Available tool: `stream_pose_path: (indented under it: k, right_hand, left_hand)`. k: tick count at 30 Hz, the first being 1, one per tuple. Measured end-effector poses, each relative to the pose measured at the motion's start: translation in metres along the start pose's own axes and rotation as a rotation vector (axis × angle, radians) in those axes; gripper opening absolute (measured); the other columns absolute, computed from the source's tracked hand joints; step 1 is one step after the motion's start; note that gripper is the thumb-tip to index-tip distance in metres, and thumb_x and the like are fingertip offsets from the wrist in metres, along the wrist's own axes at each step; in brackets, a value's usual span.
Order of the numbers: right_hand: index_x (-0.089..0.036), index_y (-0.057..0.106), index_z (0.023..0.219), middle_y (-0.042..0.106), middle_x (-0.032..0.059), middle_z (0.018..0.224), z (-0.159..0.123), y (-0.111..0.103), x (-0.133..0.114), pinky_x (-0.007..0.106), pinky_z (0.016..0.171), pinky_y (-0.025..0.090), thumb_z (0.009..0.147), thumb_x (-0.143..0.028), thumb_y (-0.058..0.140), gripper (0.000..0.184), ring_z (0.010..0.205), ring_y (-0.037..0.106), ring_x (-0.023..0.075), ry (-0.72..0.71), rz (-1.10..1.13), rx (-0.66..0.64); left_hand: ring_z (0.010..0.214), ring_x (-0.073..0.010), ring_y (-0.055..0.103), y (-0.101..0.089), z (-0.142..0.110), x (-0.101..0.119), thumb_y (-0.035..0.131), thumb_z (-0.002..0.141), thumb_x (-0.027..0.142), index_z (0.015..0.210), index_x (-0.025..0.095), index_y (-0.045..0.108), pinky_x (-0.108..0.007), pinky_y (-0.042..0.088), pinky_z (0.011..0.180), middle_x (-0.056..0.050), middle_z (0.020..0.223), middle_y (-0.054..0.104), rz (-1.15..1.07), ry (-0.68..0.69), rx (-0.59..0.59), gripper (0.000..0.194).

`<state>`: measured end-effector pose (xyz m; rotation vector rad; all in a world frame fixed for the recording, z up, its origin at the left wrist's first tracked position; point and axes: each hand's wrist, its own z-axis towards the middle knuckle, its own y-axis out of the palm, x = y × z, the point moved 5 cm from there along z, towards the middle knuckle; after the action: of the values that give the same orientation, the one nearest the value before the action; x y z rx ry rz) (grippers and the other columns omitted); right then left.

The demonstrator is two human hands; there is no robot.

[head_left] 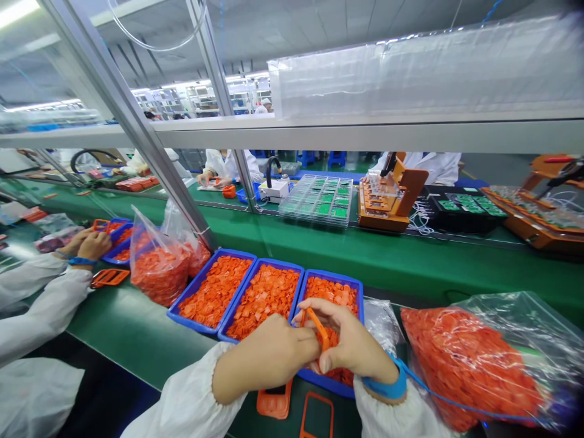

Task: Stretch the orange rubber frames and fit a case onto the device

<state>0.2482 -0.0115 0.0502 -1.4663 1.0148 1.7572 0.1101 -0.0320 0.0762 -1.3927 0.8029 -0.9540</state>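
Above the right-hand blue tray (360, 292), my right hand (351, 340) grips an orange plastic frame (322, 328) between thumb and fingers, tilted on edge. My left hand (269, 353) is closed at the frame's left side; its fingertips are turned away, and anything between them is hidden. A blue wrist strap (387, 384) with a cord circles my right wrist. Small orange plastic pieces (269, 295) fill the trays beneath and beside my hands. On the green table just below lie an orange housing (275, 403) and another orange frame (318, 413).
Bags of orange pieces stand left (159, 267) and right (474, 365). A co-worker's hands (93, 243) work at far left. Behind the trays are a metal post (150, 140), clear trays of green circuit boards (319, 201) and an orange-brown fixture (387, 198). A shelf (365, 134) crosses overhead.
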Motion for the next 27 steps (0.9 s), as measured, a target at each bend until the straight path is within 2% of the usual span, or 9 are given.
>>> stream_pose_path:
  k: [9,14,19,21,23,25,27]
  right_hand:
    - [-0.025,0.071,0.128,0.074,0.0088,0.117,0.002,0.0,0.007,0.042,0.097,0.058,0.047,-0.064,0.1,0.095,0.103,0.076,0.0297,0.004,0.099,-0.011]
    - [-0.025,0.072,0.122,0.075,0.0082,0.114,0.003,0.005,0.006,0.043,0.097,0.058,0.037,-0.063,0.103,0.098,0.102,0.075,0.0302,0.02,0.086,-0.001]
    - [-0.025,0.073,0.12,0.075,0.0057,0.111,0.004,0.003,0.01,0.04,0.098,0.056,0.031,-0.057,0.105,0.1,0.099,0.074,0.0268,0.039,0.108,0.001]
    - [-0.025,0.072,0.122,0.074,0.0058,0.114,0.005,-0.002,0.013,0.035,0.094,0.056,0.033,-0.056,0.106,0.1,0.097,0.074,0.024,0.036,0.173,0.008]
    - [-0.025,0.071,0.123,0.073,0.0056,0.117,0.004,-0.006,0.014,0.03,0.085,0.058,0.036,-0.059,0.104,0.099,0.094,0.075,0.0211,0.021,0.266,0.006]
    - [-0.026,0.07,0.123,0.073,0.005,0.116,0.002,-0.009,0.012,0.028,0.082,0.058,0.037,-0.061,0.102,0.098,0.092,0.075,0.0194,0.0,0.343,-0.003]
    - [-0.026,0.069,0.123,0.074,0.0047,0.115,0.0,-0.009,0.008,0.027,0.086,0.057,0.037,-0.062,0.101,0.098,0.093,0.076,0.0187,-0.023,0.379,-0.017]
  left_hand:
    - [0.067,-0.0207,0.069,0.002,-0.005,0.002,0.062,0.103,0.024,0.098,0.022,0.061,-0.033,0.041,0.052,0.001,0.091,0.075,-0.022,-0.03,-0.089,0.006]
    - [0.068,-0.022,0.069,0.007,-0.005,0.002,0.064,0.102,0.025,0.096,0.022,0.062,-0.032,0.042,0.054,0.001,0.089,0.076,-0.028,-0.006,-0.096,0.007]
    - [0.067,-0.0218,0.071,0.005,-0.004,0.003,0.065,0.102,0.03,0.094,0.022,0.063,-0.031,0.043,0.055,0.001,0.087,0.076,-0.043,-0.051,-0.082,0.012]
    - [0.069,-0.0202,0.074,0.0,-0.006,0.002,0.062,0.105,0.036,0.097,0.023,0.063,-0.03,0.045,0.056,0.002,0.088,0.077,-0.105,-0.075,-0.014,0.016]
    - [0.084,-0.0203,0.078,-0.007,-0.01,0.001,0.056,0.107,0.048,0.108,0.024,0.063,-0.029,0.05,0.061,0.0,0.102,0.08,-0.2,-0.067,0.126,0.025]
    - [0.108,-0.0222,0.077,-0.015,-0.017,0.001,0.052,0.106,0.057,0.122,0.024,0.059,-0.028,0.055,0.072,-0.007,0.121,0.078,-0.272,-0.032,0.344,0.037]
    - [0.118,-0.0221,0.074,-0.022,-0.026,0.002,0.053,0.107,0.053,0.125,0.023,0.057,-0.028,0.058,0.083,-0.012,0.128,0.076,-0.29,-0.004,0.598,0.035]
